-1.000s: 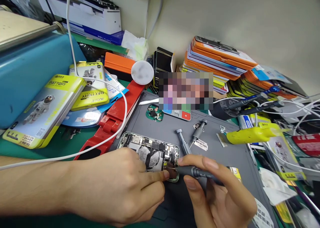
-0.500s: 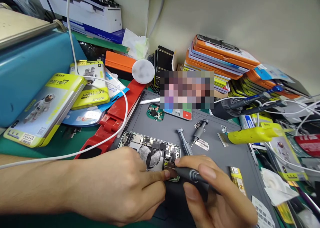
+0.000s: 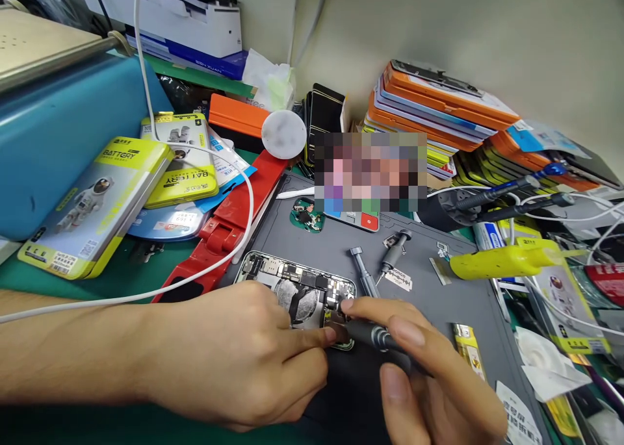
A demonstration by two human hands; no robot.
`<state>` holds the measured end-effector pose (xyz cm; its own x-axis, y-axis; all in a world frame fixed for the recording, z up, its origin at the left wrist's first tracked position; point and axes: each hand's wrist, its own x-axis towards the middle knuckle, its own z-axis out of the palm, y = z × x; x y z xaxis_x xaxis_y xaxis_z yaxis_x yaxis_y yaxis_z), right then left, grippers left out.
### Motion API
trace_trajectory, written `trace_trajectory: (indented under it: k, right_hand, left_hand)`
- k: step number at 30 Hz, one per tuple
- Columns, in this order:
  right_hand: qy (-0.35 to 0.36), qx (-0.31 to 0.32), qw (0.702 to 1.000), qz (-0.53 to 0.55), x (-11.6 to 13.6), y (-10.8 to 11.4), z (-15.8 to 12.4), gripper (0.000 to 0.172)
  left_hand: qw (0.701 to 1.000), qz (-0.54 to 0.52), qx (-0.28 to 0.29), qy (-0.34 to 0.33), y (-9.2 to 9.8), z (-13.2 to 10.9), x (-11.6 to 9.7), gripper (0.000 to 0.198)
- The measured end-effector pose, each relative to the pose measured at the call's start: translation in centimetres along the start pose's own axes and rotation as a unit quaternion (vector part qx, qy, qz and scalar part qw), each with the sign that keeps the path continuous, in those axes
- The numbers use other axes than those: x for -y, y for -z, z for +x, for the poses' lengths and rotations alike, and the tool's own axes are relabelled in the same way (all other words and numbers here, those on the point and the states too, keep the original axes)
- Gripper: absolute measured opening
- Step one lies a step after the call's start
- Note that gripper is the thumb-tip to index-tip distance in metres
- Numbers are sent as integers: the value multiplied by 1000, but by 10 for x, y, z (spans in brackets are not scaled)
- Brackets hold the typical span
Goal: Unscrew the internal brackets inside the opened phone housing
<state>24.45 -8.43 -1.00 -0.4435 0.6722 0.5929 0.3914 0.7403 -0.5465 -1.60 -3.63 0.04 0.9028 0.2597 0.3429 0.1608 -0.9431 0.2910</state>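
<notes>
An opened phone lies on the grey mat, its circuit board and a round silvery patch showing. My left hand rests over its near left side. The left index finger is stretched out and presses near the phone's lower right corner; the other fingers are curled and the thumb is hidden. A dark grey screwdriver lies slanted in my right hand, its tip end at that same corner and the tip itself hidden. My right index fingertip touches the phone's right edge, and the thumb is apart from the handle.
On the grey mat beyond the phone lie two small screwdrivers, a razor blade and a yellow bottle. A white cable runs over my left forearm. Battery boxes stand left, orange cases at the back.
The view has shifted slightly, so everything sits a little further right and higher. My right thumb has moved down and right, away from the screwdriver handle. My left hand still presses the phone.
</notes>
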Motion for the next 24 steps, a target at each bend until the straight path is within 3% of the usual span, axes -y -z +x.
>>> trace_trajectory:
  k: [4,12,15,21,24]
  right_hand:
    - [-27,-46,998,-12,-1,-4,-7,79]
    - [-34,-66,996,-44,-5,-2,-12,72]
    - [-56,-76,994,-58,-4,-6,-10,82]
    - [-106,-249,962,-46,5,-17,6,57]
    - [-135,-204,970,8,8,-11,5,61]
  left_hand:
    - [1000,3,0,0,0,-2,0,16]
    - [1000,9,-3,4,2,-2,0,15]
    - [1000,12,4,4,4,-1,0,14]
    - [999,21,40,-6,12,1,3,12]
    - [999,14,34,-14,17,1,5,21]
